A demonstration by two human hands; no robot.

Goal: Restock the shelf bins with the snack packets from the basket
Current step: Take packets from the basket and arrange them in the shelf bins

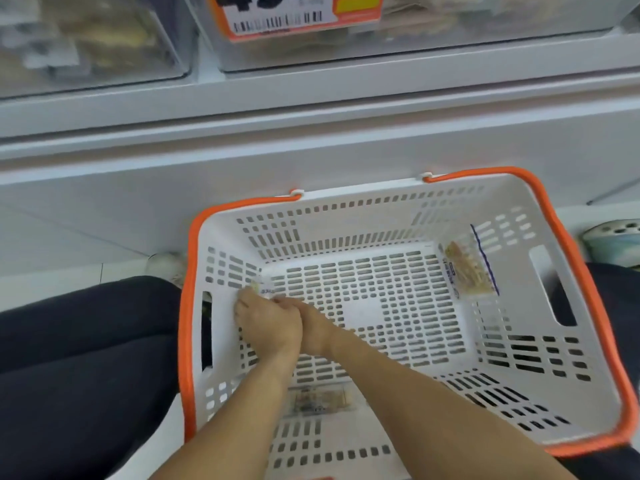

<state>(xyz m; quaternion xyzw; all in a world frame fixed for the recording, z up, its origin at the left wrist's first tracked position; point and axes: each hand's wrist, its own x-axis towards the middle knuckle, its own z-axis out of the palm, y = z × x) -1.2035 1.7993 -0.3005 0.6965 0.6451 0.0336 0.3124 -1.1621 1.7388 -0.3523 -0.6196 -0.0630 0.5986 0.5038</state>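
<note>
While nearly emptied, basket (398, 202) on the floor below the shelf bins (381, 46). Left hand (266, 323) and right hand (311, 327) pinching a snack packet (265, 289) at its left wall; others at right wall (467, 271) and near edge (318, 400). Next: lift to bin.

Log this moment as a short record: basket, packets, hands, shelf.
basket: white basket with orange rim, on the floor below the shelf
packets left: one leaning on the right inner wall; one flat near the front wall, between the forearms
packet in hand: small packet at the basket's left wall
left hand: left hand holds that packet
right hand: right hand beside it, fingers meeting at the packet; grip hard to tell
shelf: clear bins with packets above, orange price tag
</note>
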